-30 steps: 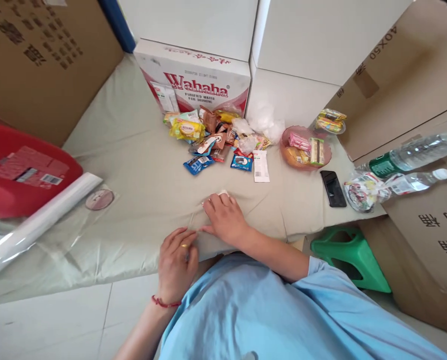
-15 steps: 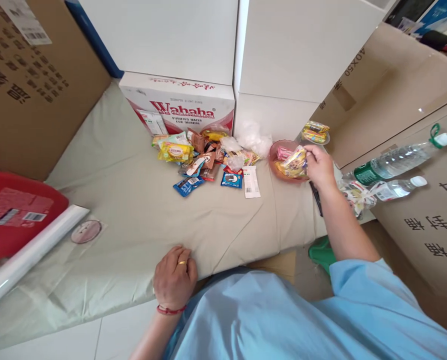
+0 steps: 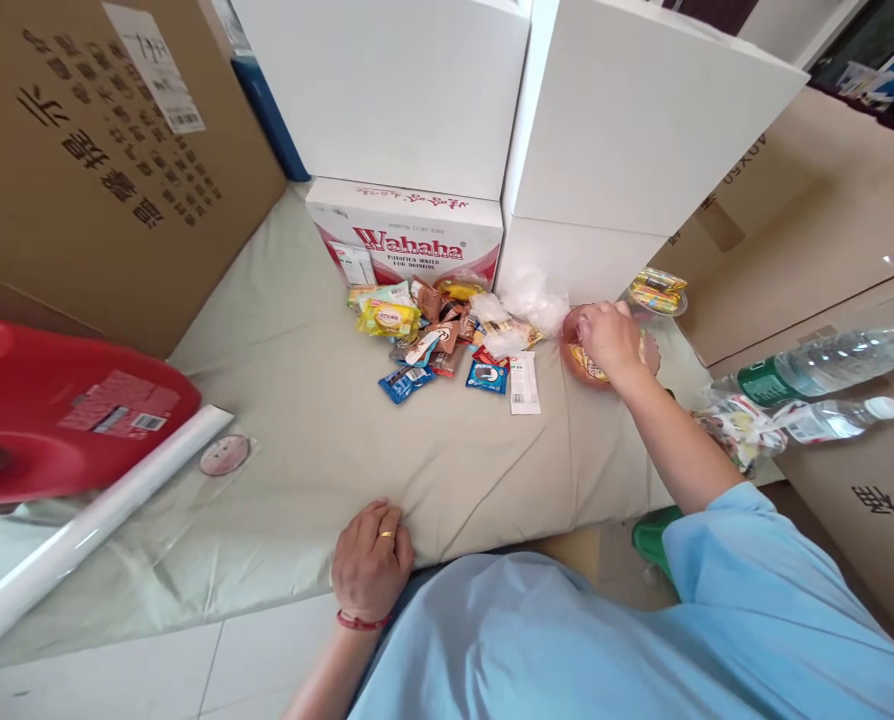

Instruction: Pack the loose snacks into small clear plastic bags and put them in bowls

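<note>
My right hand point(image 3: 610, 340) reaches down into a pinkish clear bowl point(image 3: 646, 372), its fingers curled together. What those fingertips hold is hidden behind the hand. Below it in the bowl shows part of a yellow snack packet point(image 3: 588, 366). My left hand point(image 3: 373, 560), with a ring and a red bracelet, rests palm down on the cloth edge and holds nothing. A pile of small snacks lies left of the bowl: a yellow packet point(image 3: 388, 319), brown packets point(image 3: 444, 340), blue packets point(image 3: 487, 375) and a white sachet point(image 3: 524, 383).
Behind the snacks stands a Wahaha carton point(image 3: 417, 235). Crumpled clear plastic point(image 3: 531, 300) lies beside the bowl. A clear tub of yellow packets point(image 3: 657, 292) and bottles point(image 3: 829, 365) are at the right. On the left are a red jug point(image 3: 117, 380) and a white roll point(image 3: 109, 525).
My right hand has moved left and down into the bowl; the yellow packet it held is now in the bowl. My left hand stays on the cloth. The view has shifted left.
</note>
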A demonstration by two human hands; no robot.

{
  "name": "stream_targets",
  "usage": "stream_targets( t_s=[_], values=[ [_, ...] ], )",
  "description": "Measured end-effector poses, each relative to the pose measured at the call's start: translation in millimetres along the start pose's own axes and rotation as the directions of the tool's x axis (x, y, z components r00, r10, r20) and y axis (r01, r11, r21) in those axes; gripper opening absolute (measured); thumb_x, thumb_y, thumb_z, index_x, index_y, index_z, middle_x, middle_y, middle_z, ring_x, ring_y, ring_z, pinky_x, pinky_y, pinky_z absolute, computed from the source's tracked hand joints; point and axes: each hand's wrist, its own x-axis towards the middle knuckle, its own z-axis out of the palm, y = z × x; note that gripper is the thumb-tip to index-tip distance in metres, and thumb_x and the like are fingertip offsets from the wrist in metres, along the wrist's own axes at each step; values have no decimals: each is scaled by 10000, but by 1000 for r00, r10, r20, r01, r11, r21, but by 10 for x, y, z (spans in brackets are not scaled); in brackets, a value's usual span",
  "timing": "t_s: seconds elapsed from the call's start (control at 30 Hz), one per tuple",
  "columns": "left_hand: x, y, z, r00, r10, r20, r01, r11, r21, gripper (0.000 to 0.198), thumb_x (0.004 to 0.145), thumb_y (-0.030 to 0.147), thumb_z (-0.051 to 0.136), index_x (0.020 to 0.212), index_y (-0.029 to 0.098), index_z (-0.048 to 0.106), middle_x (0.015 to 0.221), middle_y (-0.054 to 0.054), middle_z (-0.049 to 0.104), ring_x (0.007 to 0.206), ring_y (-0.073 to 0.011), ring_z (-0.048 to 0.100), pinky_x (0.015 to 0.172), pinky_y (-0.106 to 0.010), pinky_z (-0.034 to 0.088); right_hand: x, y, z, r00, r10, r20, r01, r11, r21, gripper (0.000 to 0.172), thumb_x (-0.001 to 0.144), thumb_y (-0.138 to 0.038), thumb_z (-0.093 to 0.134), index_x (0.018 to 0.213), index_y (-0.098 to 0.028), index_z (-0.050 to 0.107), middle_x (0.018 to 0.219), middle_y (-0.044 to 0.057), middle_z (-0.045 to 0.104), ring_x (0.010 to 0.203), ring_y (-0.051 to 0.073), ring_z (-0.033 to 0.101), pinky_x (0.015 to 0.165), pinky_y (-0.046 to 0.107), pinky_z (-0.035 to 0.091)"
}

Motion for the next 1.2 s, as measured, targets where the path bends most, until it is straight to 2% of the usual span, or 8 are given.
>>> stream_targets(
  t_s=[0.13,0.3,0.43,0.57,0.77,0.87,1.0,1.2],
  values=[
    [-28,-2,19,999,-39,35,40,998,-37,212,862,82,583,1027,194,655,982,-96,730,1020,-265,694,886,-388,524,170,-578,197,994,-77,84,48,951,305,283,989,-352,536,1090,-168,725,1049,118,702,943,236,612,861,323,445],
    [-38,-53,-57,977,-191,90,209,936,-283,178,915,141,548,998,225,680,1028,-87,714,1043,-244,683,921,-401,539,74,-1002,486,985,-92,149,16,894,448,117,842,-141,633,902,-148,733,998,103,684,898,213,605,858,323,463],
    [146,30,-159,849,-465,252,525,682,-509,189,988,296,513,1004,220,685,1025,-74,669,982,-203,672,852,-358,570,-411,-1042,470,982,-190,-15,131,618,775,129,877,-240,611,916,-193,724,988,64,654,876,192,613,817,333,517],
    [602,308,-46,724,-495,479,667,327,-670,359,907,488,645,1132,209,642,1147,-94,628,916,-189,666,635,-273,545,-1068,-1168,385,961,-272,-59,157,354,922,127,896,-347,674,929,-247,746,1032,64,669,1013,212,638,838,344,536],
    [1105,588,355,789,-282,546,602,177,-779,312,857,487,709,822,177,691,850,-34,629,733,-139,596,645,-256,471,-1663,-1174,427,965,-263,-23,106,308,946,136,933,-347,662,901,-264,765,1060,66,673,1013,209,647,893,377,536],
    [1080,606,435,782,-277,559,598,78,-798,334,841,498,737,773,177,673,765,-6,603,693,-128,563,647,-252,458,-1775,-985,481,992,-51,113,-101,206,973,204,885,-444,711,847,-243,721,1095,67,659,996,210,644,885,381,568],
    [991,667,430,786,-293,544,585,67,-809,334,810,490,782,757,179,673,785,-11,617,709,-130,572,665,-257,463,-1898,-903,488,918,4,396,-396,-31,918,408,834,-577,725,1093,-267,666,1212,77,643,967,209,661,743,360,615],
    [958,710,373,761,-279,585,595,-60,-802,392,729,511,856,743,178,651,780,-7,615,703,-123,554,647,-254,456,-1870,-1038,480,893,-76,444,-445,8,896,349,733,-513,814,898,-236,682,796,6,643,714,156,586,631,286,534]
  ],
)
